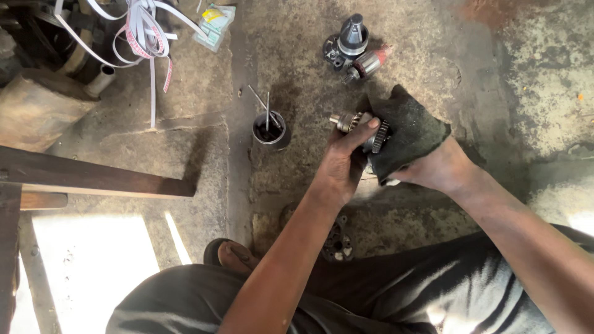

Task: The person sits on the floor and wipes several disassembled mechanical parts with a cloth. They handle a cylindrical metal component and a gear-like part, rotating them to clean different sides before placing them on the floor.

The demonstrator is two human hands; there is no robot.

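My left hand (pixel 341 162) grips a metal gear shaft (pixel 356 124) with a toothed wheel, its thumb lying along the top. My right hand (pixel 436 168) presses a dark, dirty rag (pixel 405 130) around the far end of the same part. Both hands are held above a stained concrete floor, in front of my knees.
A small metal cup (pixel 271 131) with thin rods in it stands to the left. Other metal motor parts (pixel 354 46) lie further away. A dark metal plate (pixel 337 241) sits by my leg. Wooden beams (pixel 93 176) and white straps (pixel 139 31) are at the left.
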